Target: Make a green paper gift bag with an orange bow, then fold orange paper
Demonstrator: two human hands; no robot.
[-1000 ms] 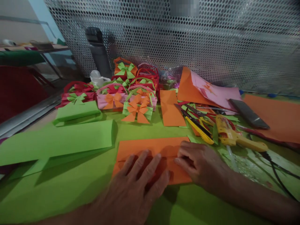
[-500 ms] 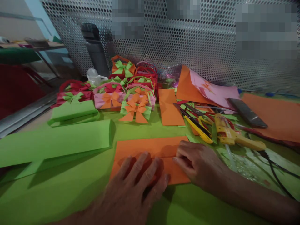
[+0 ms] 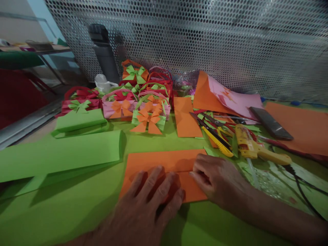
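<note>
A folded sheet of orange paper point(image 3: 164, 159) lies flat in front of me, with a seam running across its middle. My left hand point(image 3: 151, 201) rests on its left and lower part, palm down and fingers spread. On the right side, my right hand point(image 3: 217, 177) is curled into a fist, its thumb and bent fingers pressing on the paper by the seam. I see nothing held in that fist, though its underside is hidden. The orange paper's lower left part is covered by my left hand.
Folded green paper point(image 3: 64, 153) lies left. Behind stand several small paper bags with bows point(image 3: 123, 106) and a dark bottle point(image 3: 105, 54). To the right are a yellow cutter point(image 3: 217, 141), a yellow glue gun point(image 3: 248, 143) with a cord, a dark phone-like slab point(image 3: 271, 123) and orange sheets point(image 3: 302, 126).
</note>
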